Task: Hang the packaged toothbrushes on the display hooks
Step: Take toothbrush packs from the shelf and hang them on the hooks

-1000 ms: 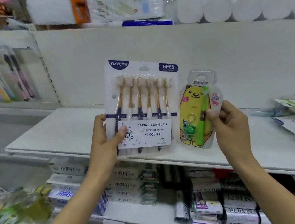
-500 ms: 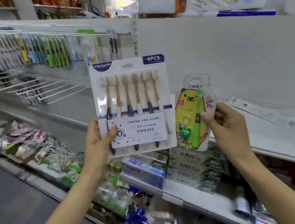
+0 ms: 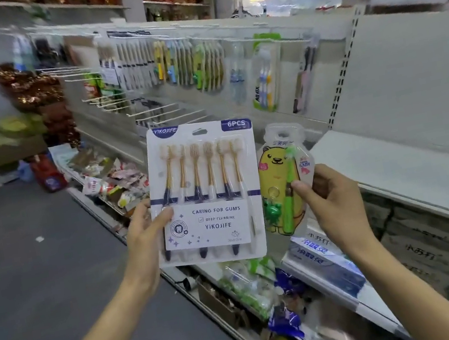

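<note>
My left hand (image 3: pixel 146 234) grips the left edge of a white blister pack of several gold-and-navy toothbrushes (image 3: pixel 206 191), held upright with my thumb on its front. My right hand (image 3: pixel 332 199) pinches the right edge of a small child's toothbrush pack (image 3: pixel 281 186), yellow bear card with a green brush. Both packs are held side by side in front of me. Beyond them, bare white display hooks (image 3: pixel 168 113) jut from the shelf wall. Above these, a rail carries hanging toothbrush packs (image 3: pixel 187 65).
A bare white shelf (image 3: pixel 414 166) runs along the right, with boxed toothpaste (image 3: pixel 319 255) below it. Loose packaged goods (image 3: pixel 110 178) lie on the low shelf at left. The grey aisle floor (image 3: pixel 41 277) is open on the left. Boxes and bags (image 3: pixel 19 137) stand at the aisle's far end.
The view has swung left along the aisle, bringing the hook wall and hanging packs to the centre. Both hands keep the same hold on their packs.
</note>
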Demonstrator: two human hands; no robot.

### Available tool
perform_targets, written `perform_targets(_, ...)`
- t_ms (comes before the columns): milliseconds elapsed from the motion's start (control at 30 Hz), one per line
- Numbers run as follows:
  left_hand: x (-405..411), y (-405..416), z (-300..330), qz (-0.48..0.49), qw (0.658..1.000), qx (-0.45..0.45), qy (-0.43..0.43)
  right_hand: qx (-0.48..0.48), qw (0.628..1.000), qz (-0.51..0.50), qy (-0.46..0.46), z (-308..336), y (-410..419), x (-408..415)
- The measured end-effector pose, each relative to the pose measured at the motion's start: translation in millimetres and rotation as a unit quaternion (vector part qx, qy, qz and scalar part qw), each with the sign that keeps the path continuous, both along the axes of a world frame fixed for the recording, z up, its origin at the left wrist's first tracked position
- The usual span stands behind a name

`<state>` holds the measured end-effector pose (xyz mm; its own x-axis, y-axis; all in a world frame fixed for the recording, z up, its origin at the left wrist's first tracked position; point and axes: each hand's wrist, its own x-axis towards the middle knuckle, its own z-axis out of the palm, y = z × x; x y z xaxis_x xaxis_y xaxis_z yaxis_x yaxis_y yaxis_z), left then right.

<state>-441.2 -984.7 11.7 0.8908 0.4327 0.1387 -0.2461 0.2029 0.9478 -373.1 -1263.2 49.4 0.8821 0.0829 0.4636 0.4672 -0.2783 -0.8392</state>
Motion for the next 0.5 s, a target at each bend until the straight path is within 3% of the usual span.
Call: perform_targets(500,22,166,-27,0.116,0.992,0.03,0.037,-0.003,0.989,0.146,0.019,-12,187,104)
